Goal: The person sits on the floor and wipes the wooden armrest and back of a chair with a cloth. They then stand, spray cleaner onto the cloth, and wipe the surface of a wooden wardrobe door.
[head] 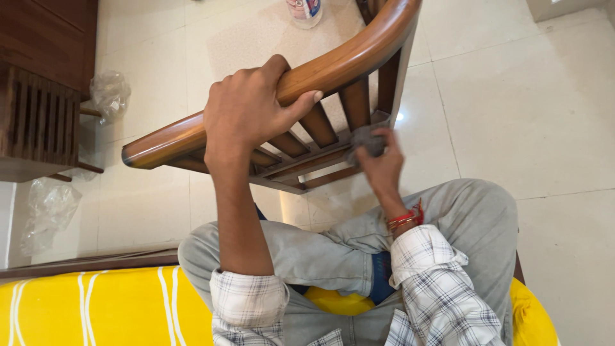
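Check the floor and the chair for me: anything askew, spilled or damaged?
The wooden chair is tipped over, with the left hand gripping its curved rail and the right hand pressing a grey cloth to its slats. Crumpled clear plastic wrap litters the floor. No spill or damage shows.

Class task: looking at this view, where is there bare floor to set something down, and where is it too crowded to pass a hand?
Free: the tiled floor right of the wooden chair, up to the knee. Crowded: between the slats, where the left hand grips the rail and the right hand presses a grey pad; plastic wrap lies by the cabinet.
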